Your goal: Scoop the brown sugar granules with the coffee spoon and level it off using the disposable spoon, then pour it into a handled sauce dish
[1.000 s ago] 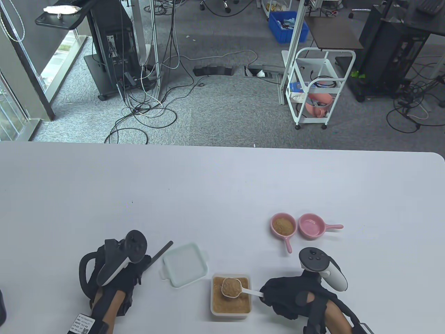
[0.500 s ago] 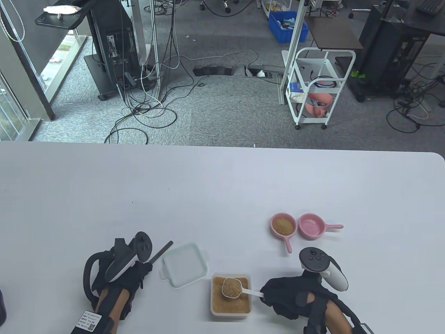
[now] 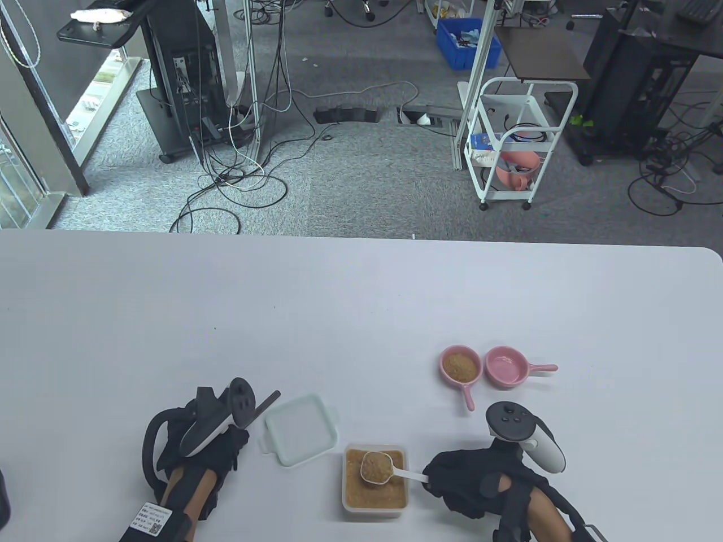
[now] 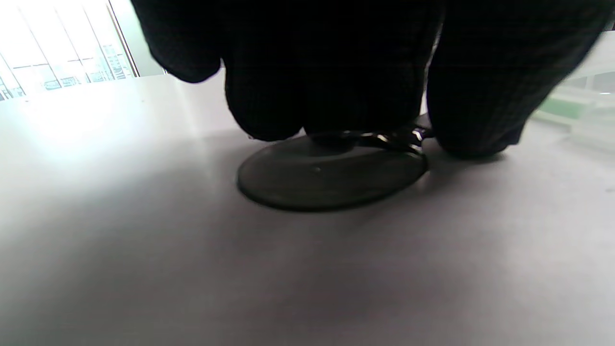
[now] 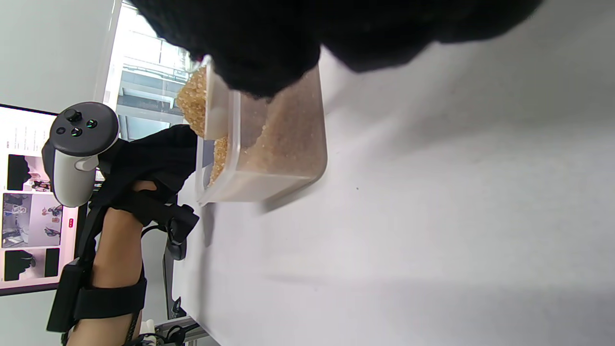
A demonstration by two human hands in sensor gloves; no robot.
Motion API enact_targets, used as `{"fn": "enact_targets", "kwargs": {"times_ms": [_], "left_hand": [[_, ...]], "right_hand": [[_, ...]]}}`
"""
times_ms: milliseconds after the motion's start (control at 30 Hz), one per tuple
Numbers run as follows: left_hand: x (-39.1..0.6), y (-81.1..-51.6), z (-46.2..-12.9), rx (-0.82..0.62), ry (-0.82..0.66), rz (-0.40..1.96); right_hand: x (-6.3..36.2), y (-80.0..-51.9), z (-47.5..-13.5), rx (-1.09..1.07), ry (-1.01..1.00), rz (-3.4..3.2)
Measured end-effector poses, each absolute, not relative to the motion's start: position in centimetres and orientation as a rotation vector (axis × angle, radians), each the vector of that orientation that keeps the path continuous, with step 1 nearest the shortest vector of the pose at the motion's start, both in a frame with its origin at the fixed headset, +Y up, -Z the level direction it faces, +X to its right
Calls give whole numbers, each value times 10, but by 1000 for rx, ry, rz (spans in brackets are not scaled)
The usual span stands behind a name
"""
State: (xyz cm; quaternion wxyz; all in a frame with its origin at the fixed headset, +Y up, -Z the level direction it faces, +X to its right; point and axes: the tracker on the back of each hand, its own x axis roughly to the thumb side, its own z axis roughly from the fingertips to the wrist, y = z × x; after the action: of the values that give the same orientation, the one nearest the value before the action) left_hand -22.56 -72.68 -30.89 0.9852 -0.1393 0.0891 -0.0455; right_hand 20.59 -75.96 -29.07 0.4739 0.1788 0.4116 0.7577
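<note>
My right hand grips the handle of the white coffee spoon, which is heaped with brown sugar and held over the clear sugar container. In the right wrist view the heaped coffee spoon hangs just above the container. My left hand lies over the black disposable spoon, whose handle sticks out toward the upper right. In the left wrist view my fingertips and thumb close round the neck of the disposable spoon, which lies flat on the table. Two pink handled sauce dishes stand at the far right: one with sugar, one empty.
The container's clear lid lies between my two hands, just right of the disposable spoon. The white table stretches far beyond the objects. Past its far edge are floor cables and a white cart.
My left hand has slid to the right and turned over the disposable spoon, fingers coming down on its neck. The spoon has not moved. My right hand and the heaped coffee spoon stay still.
</note>
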Motion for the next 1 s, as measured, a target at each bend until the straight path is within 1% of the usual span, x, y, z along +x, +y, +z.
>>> {"fn": "enact_targets", "kwargs": {"times_ms": [400, 600, 767, 1000], "left_hand": [[-225, -729, -310, -293, 154, -31], [-224, -728, -311, -280, 137, -51], [-226, -708, -305, -177, 125, 26], [-205, -684, -288, -41, 12, 101]], "right_hand": [[206, -759, -290, 430, 1010, 1850], [207, -758, -290, 428, 1008, 1845], [208, -757, -291, 430, 1002, 1839], [208, -757, -291, 428, 1009, 1839]]}}
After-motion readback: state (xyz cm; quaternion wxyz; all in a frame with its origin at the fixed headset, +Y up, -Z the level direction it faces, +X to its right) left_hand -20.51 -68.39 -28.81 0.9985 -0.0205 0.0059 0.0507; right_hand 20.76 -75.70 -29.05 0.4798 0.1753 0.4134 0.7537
